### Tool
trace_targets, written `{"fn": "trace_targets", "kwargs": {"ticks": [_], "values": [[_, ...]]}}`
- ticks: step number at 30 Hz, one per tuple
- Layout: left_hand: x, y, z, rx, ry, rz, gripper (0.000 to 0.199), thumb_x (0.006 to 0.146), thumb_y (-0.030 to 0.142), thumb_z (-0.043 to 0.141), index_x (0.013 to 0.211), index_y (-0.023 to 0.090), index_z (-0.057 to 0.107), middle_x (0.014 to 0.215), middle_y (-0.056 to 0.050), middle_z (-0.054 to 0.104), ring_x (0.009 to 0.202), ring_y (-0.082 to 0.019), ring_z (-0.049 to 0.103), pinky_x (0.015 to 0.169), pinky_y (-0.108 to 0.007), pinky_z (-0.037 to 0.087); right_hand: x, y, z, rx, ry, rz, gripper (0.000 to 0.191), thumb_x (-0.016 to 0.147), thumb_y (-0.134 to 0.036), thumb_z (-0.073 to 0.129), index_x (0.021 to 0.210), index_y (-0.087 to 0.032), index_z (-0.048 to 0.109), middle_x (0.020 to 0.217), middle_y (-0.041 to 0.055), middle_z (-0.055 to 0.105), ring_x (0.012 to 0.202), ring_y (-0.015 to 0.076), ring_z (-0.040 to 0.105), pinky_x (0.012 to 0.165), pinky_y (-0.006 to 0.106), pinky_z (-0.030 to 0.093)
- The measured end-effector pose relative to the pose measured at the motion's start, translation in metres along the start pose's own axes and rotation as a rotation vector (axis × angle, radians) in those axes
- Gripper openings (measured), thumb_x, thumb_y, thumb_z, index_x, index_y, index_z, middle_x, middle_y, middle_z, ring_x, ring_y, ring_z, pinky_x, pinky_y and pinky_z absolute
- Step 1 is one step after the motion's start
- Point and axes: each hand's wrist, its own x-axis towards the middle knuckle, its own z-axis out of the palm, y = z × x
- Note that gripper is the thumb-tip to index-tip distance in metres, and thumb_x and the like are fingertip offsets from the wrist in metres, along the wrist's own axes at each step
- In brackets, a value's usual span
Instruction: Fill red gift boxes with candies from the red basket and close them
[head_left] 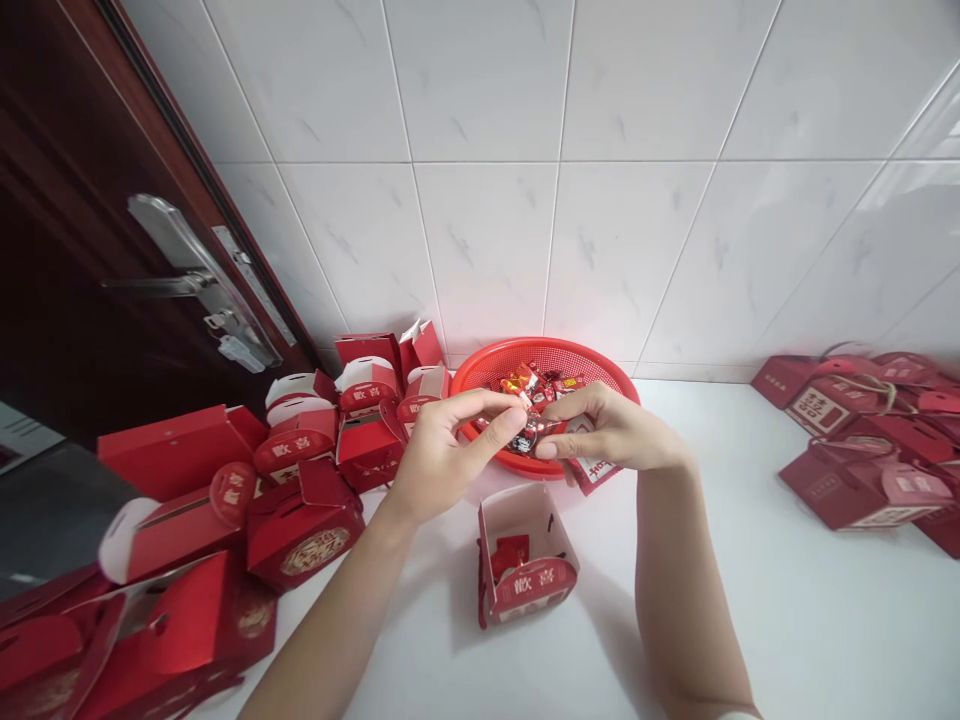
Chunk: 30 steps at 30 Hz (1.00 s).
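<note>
Over the front of a red basket of wrapped candies, my left hand and my right hand meet. Between their fingertips is a dark, shiny wrapped candy, pinched from both sides. A red and white packet hangs under my right hand, seemingly held by its lower fingers. Below the hands an open red box stands on the white table, with a small red packet inside it.
Many red boxes crowd the left side, some with open tops. Closed dark red boxes with cords lie at the far right. A tiled wall rises behind the table, and a dark door with a handle is at the left.
</note>
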Motion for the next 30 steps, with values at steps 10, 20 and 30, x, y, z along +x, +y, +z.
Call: {"fn": "trace_targets", "kwargs": {"ticks": [10,20,30], "values": [[0.003,-0.004,0.008,-0.202,0.045,-0.122,0.033,0.084,0.052,0.078,0.079,0.019,0.08,0.076,-0.001,0.071,0.075,-0.016,0.062,0.071,-0.027,0.053,-0.001,0.001,0.003,0.066,0.011,-0.018,0.047,0.087,-0.05,0.077,0.06,-0.017,0.058,0.053,-0.0059,0.039,0.05,0.0077,0.031,0.044,0.024,0.029],[0.001,0.001,0.006,-0.025,0.004,-0.077,0.039,0.089,0.055,0.069,0.075,0.019,0.071,0.072,-0.001,0.067,0.07,-0.016,0.061,0.065,-0.027,0.051,-0.009,-0.003,-0.003,0.066,0.084,0.004,0.039,0.086,-0.049,0.078,0.071,-0.015,0.066,0.057,-0.0031,0.053,0.049,0.009,0.048,0.044,0.024,0.038],[-0.002,0.004,-0.012,0.445,-0.74,-0.076,0.018,0.094,0.032,0.066,0.091,0.021,0.08,0.085,-0.001,0.077,0.075,-0.017,0.068,0.069,-0.026,0.046,-0.022,-0.004,-0.017,0.005,0.276,0.001,0.038,0.09,-0.052,0.072,0.084,-0.014,0.072,0.064,-0.0002,0.06,0.053,0.0102,0.052,0.047,0.024,0.039]]}}
